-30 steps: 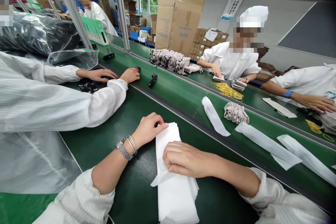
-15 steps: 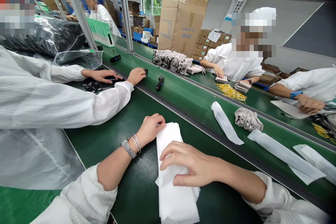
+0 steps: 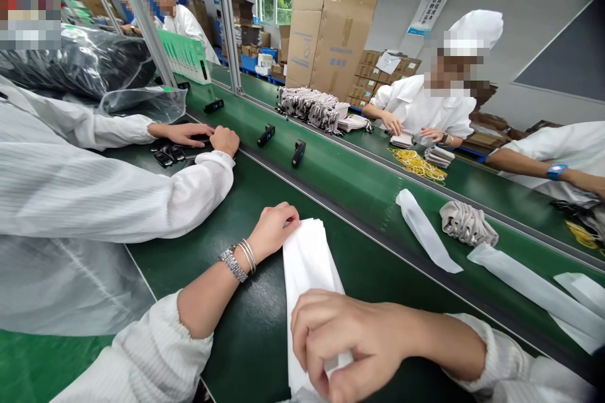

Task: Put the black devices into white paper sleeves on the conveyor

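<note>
A stack of thin white paper-like sleeves (image 3: 307, 264) lies lengthwise in front of me on the green work surface. My left hand (image 3: 274, 227) is closed at the far left corner of the stack, thumb and fingers pinching its end. Over the near part of the stack is my right hand (image 3: 347, 340), its fingers curled toward the thumb. It covers the sleeves' near right side, and what lies between its fingertips is hidden. Several loose white sleeves (image 3: 428, 230) rest on the belt to the right, beside a bundled grey pouch (image 3: 467, 223).
A co-worker's hands (image 3: 224, 140) are at the left beside black cords (image 3: 167, 154). Small black devices (image 3: 299, 153) sit on the green belt (image 3: 359, 195). Across it are a heap of grey pouches (image 3: 312, 110), yellow rubber bands (image 3: 416, 164) and two more people. A metal post (image 3: 142, 19) stands at left.
My right hand has moved down toward the near end of the stack and its fingers have curled in. My left hand stays put. A co-worker's hand has drawn back, leaving another black device on the belt.
</note>
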### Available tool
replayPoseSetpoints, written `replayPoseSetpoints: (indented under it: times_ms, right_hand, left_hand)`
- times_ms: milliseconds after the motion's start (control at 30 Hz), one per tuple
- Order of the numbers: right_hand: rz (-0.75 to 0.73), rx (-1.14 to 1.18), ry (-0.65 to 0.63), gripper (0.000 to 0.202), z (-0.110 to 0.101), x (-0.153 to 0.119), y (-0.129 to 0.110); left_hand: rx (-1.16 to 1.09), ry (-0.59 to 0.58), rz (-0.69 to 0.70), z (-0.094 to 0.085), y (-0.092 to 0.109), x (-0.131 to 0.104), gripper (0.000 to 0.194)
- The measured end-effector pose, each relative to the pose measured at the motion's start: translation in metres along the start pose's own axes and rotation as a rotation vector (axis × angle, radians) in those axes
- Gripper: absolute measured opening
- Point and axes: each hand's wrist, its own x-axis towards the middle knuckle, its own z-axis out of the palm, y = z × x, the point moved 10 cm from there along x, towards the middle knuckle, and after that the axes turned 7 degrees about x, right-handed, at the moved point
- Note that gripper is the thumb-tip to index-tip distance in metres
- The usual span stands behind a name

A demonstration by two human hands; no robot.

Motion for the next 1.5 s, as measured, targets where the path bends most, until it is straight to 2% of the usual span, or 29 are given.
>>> replayPoseSetpoints:
  times_ms: [67, 100, 167, 233, 300, 367, 433, 500, 600, 700, 767, 900, 1000, 1033, 1100, 1167, 1200, 1300, 1433, 1500]
  right_hand:
    - [-0.011, 0.245, -0.033, 0.040, 0.002, -0.001, -0.005]
    - [0.004, 0.337, -0.005, 0.044, -0.003, -0.002, -0.003]
    - [0.059, 0.429, 0.170, 0.048, -0.026, -0.007, 0.009]
    - [0.148, 0.347, 0.418, 0.047, -0.063, -0.019, 0.030]
    - [0.262, 0.139, 0.611, 0.041, -0.105, -0.034, 0.055]
    - [0.398, -0.071, 0.731, 0.032, -0.147, -0.046, 0.084]
    - [0.500, -0.186, 0.835, 0.025, -0.190, -0.054, 0.114]
    - [0.621, -0.315, 0.894, 0.022, -0.230, -0.054, 0.144]
    - [0.906, -0.437, 0.891, 0.044, -0.271, -0.046, 0.190]
    - [1.070, -0.569, 0.867, 0.056, -0.298, -0.034, 0.215]
    - [1.128, -0.571, 0.893, 0.047, -0.308, -0.035, 0.228]
    - [1.136, -0.432, 0.978, 0.027, -0.310, -0.052, 0.243]
    - [1.037, -0.317, 1.054, 0.041, -0.295, -0.064, 0.234]
    - [0.938, -0.208, 1.102, 0.049, -0.287, -0.065, 0.226]
    - [0.641, 0.100, 1.181, 0.065, -0.265, -0.062, 0.203]
    - [0.368, 0.374, 1.173, 0.077, -0.241, -0.055, 0.175]
    - [0.299, 0.448, 1.150, 0.082, -0.229, -0.053, 0.162]
    - [0.231, 0.537, 1.106, 0.094, -0.203, -0.049, 0.138]
    - [0.192, 0.529, 1.054, 0.100, -0.187, -0.042, 0.132]
    - [0.176, 0.464, 1.028, 0.094, -0.183, -0.037, 0.129]
  left_hand:
    - [-0.008, -0.003, 0.000, 0.000, 0.000, 0.001, 0.016]
    - [-0.011, -0.005, -0.002, 0.000, 0.000, 0.001, 0.017]
    - [-0.011, 0.006, -0.031, -0.003, -0.003, 0.001, 0.019]
    - [-0.003, 0.031, -0.084, -0.009, -0.008, 0.001, 0.023]
    - [0.008, 0.041, -0.130, -0.014, -0.013, 0.000, 0.026]
    - [0.024, 0.016, -0.141, -0.014, -0.015, -0.002, 0.028]
    - [0.037, -0.016, -0.128, -0.013, -0.015, -0.002, 0.024]
    - [0.035, -0.020, -0.113, -0.012, -0.013, -0.002, 0.017]
    - [0.040, 0.013, -0.103, -0.014, -0.010, 0.000, 0.020]
    - [0.077, 0.030, -0.069, -0.014, -0.004, 0.001, 0.026]
    - [0.087, 0.028, -0.038, -0.014, 0.000, 0.002, 0.029]
    - [0.057, 0.016, 0.008, -0.014, 0.007, 0.001, 0.022]
    - [0.034, 0.038, 0.033, -0.018, 0.012, 0.000, 0.011]
    - [0.041, 0.043, 0.044, -0.018, 0.014, 0.000, 0.009]
    - [0.069, 0.053, 0.068, -0.020, 0.017, -0.001, 0.010]
    - [0.089, 0.074, 0.082, -0.021, 0.018, -0.002, 0.012]
    - [0.090, 0.087, 0.086, -0.022, 0.019, -0.002, 0.012]
    - [0.058, 0.112, 0.094, -0.025, 0.020, -0.002, 0.013]
    - [-0.040, 0.131, 0.132, -0.032, 0.029, -0.004, 0.013]
    - [-0.102, 0.159, 0.158, -0.038, 0.036, -0.006, 0.012]
